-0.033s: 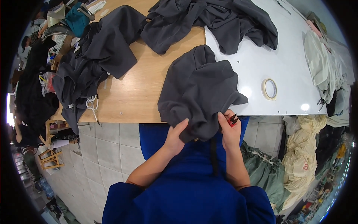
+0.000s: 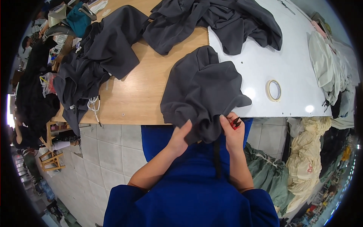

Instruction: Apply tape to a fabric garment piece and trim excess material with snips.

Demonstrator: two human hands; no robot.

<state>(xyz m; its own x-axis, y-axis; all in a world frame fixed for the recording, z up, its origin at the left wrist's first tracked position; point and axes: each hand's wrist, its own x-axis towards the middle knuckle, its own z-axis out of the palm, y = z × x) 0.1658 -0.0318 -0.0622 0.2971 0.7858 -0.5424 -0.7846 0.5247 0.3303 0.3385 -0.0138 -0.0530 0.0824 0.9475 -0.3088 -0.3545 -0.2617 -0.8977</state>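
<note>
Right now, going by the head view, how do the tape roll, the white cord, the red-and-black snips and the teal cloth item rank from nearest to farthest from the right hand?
From the right hand:
1. Red-and-black snips, held in it.
2. Tape roll, on the white tabletop, right.
3. White cord, at the table's left front.
4. Teal cloth item, far left.

The cloth (image 2: 202,83) at the centre is plain dark grey, with red-and-black snips (image 2: 236,124) at its lower right. The table (image 2: 140,94) is tan wood-grain at left and glossy white at right, under a cream tape roll (image 2: 267,92). Lower down, the shirt (image 2: 193,200) is solid deep blue, the tiled floor (image 2: 107,155) pale grey.
</note>
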